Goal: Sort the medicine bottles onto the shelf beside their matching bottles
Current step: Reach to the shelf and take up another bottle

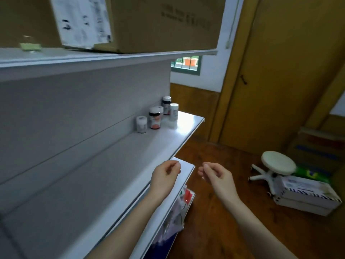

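Both hands hang in the air near the camera, fingers loosely curled and holding nothing. The left hand (pixel 165 176) is in front of the front edge of the grey shelf (pixel 119 165), and the right hand (pixel 214 175) is just to its right, above the wooden floor (pixel 224 152). The medicine bottles (pixel 155 118) stand well apart from both hands, clustered at the shelf's far right end: two dark with white caps, two white. A cardboard box (pixel 158 21) sits on the upper shelf (pixel 112 60). A white stool (pixel 278 163) stands on the right.

Wooden floor (pixel 214 212), brown door (pixel 280 71), white stool (pixel 278 163), window (pixel 186 66).
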A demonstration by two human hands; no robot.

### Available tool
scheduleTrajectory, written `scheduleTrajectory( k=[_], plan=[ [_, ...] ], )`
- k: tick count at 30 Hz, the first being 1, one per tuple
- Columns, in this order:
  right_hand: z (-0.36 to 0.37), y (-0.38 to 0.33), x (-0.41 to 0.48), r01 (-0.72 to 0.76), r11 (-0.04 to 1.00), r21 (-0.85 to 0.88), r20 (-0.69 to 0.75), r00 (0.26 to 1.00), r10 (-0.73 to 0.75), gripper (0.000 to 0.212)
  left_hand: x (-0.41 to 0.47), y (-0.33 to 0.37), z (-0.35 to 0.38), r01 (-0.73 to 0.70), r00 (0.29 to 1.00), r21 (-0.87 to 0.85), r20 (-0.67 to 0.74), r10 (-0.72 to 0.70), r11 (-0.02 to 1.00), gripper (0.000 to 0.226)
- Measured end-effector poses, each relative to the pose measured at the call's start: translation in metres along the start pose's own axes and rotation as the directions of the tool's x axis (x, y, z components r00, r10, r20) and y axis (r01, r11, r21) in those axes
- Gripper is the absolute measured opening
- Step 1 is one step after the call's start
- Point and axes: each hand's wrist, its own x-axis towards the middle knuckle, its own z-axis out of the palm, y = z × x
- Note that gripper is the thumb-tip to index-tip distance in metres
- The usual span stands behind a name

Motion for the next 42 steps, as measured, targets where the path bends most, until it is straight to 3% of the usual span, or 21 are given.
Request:
scheduleTrajectory(
  k=[5,11,20,29,34,37,39,42],
  plan=[
    [-0.022,0.021,0.070,-0.025,0.999,-0.040,-0.030,0.999,0.024,0.010,0.074,-0.001,0.044,0.034,0.998,0.036,0.046,-0.036,0.999,0.028],
    [-0.044,0.053,0.179,-0.042,0.997,-0.063,-0.002,0.999,0.042,0.013,0.163,-0.006,0.095,0.068,0.998,0.077,-0.018,-0.067,0.995,0.033],
    [-0.063,0.084,0.370,-0.002,0.990,-0.144,0.244,0.969,0.038,0.026,0.301,-0.021,0.141,0.193,0.962,0.070,-0.212,-0.174,0.979,0.038],
    [0.000,0.108,0.491,-0.005,0.970,-0.242,0.536,0.833,0.138,0.041,0.403,-0.062,0.122,0.371,0.861,0.014,-0.381,-0.338,0.929,0.043],
    [0.043,0.116,0.541,0.051,0.957,-0.286,0.554,0.823,0.122,0.043,0.462,-0.085,0.114,0.392,0.835,0.018,-0.425,-0.348,0.920,0.040],
    [0.066,0.119,0.565,0.034,0.959,-0.282,0.580,0.802,0.142,0.044,0.487,-0.093,0.110,0.381,0.851,0.077,-0.417,-0.318,0.921,0.008],
    [0.080,0.124,0.579,0.034,0.964,-0.265,0.597,0.790,0.136,0.044,0.503,-0.097,0.109,0.347,0.866,0.069,-0.407,-0.291,0.935,0.007],
    [0.097,0.132,0.591,0.036,0.972,-0.233,0.644,0.754,0.127,0.044,0.516,-0.101,0.109,0.294,0.888,0.064,-0.386,-0.248,0.954,0.025]
  ],
)
